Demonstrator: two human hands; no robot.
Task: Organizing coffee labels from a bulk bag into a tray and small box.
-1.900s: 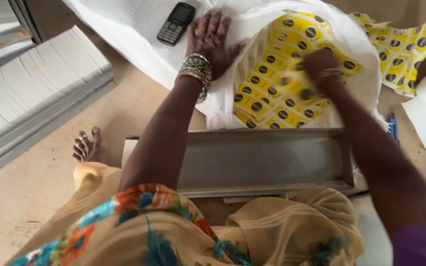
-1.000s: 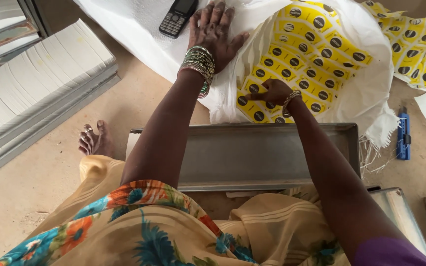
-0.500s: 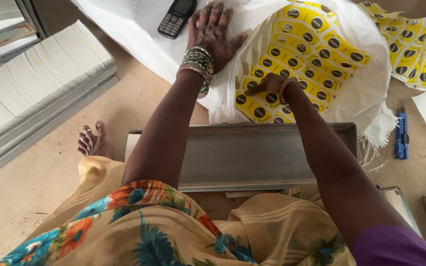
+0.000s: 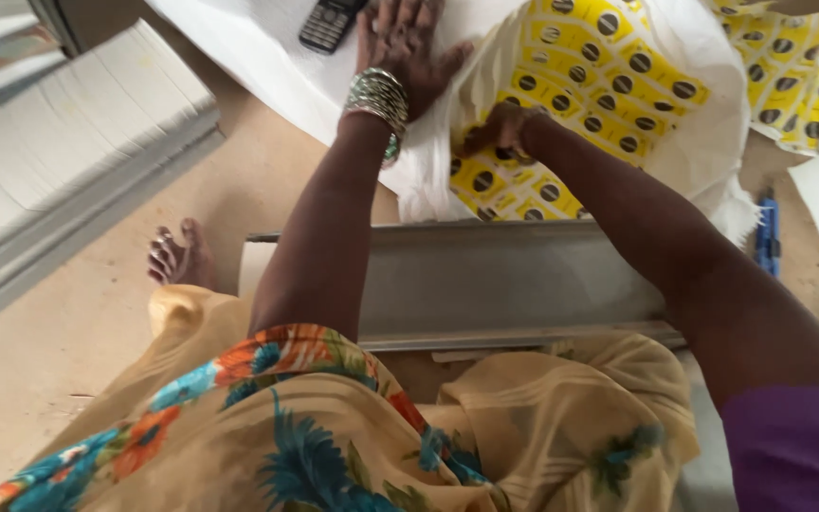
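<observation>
A: where's the yellow label sheet (image 4: 599, 85) sitting?
B: far side, on white cloth (image 4: 258, 57). Right hand (image 4: 504, 128) grip pinched on its near edge; left hand (image 4: 405, 38) flat, fingers spread, just left.

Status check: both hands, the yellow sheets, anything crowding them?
Left hand flat on white sacking. Right hand pinching yellow printed sheets; grip partly hidden. Black phone beside left hand; grey metal tray under the forearms.
</observation>
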